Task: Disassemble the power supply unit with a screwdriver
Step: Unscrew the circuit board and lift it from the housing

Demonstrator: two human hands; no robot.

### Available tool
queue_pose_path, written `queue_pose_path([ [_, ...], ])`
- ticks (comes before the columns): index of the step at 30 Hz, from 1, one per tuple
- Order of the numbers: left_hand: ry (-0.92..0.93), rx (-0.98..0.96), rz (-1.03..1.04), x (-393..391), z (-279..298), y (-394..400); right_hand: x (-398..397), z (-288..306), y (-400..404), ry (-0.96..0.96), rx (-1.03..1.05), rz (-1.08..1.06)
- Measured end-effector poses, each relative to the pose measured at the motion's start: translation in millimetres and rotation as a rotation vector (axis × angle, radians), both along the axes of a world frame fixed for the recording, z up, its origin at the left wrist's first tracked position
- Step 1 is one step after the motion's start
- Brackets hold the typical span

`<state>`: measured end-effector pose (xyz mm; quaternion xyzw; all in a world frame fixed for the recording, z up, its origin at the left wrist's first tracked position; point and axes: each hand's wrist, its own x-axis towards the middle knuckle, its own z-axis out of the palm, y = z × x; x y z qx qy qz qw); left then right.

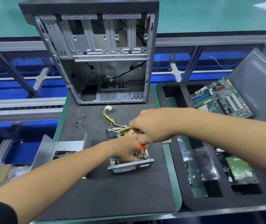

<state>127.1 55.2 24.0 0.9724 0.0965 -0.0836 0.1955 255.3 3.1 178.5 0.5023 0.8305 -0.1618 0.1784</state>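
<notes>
Centrally on the dark foam mat (113,194) lies the open grey metal power supply unit (130,165), long axis running away from the person; the right hand (151,126) grips the orange-handled screwdriver (140,145) directly above it; the left hand (125,150) reaches inside, its grip hidden.

An empty computer case (100,54) stands upright at the back of the dark foam mat (113,191), its open side facing the camera. A group of small black screws (79,122) lies on the mat, left of centre. A grey metal cover (59,151) rests at the left edge of the mat. On the right, a black foam tray (185,199) holds a green motherboard (221,98), a hard drive (239,170) and a clear plastic package (198,164). A grey panel (258,81) leans behind the motherboard.
</notes>
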Motion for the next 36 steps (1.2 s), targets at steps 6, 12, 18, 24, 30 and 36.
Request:
queue_pose_path([
  [6, -0.054, -0.038, 0.111, -3, 14, 6, 25, 12, 29, 0.061, -0.023, -0.110],
  [12, -0.151, -0.245, 0.368, -23, 47, 34, 46, 6, 42, 0.202, -0.105, -0.280],
  [18, -0.221, -0.083, 0.642, -59, 72, 70, 49, 0, 63, 0.378, -0.206, -0.465],
  [24, -0.106, 0.095, 0.863, -102, 80, 111, 32, -27, 87, 0.322, -0.191, -0.490],
  [30, -0.231, -0.101, 1.256, -130, 53, 127, 0, -46, 112, 0.226, -0.048, -0.385],
  [36, -0.293, -0.212, 1.398, -147, 10, 127, -38, -70, 131, 0.279, 0.005, -0.352],
])
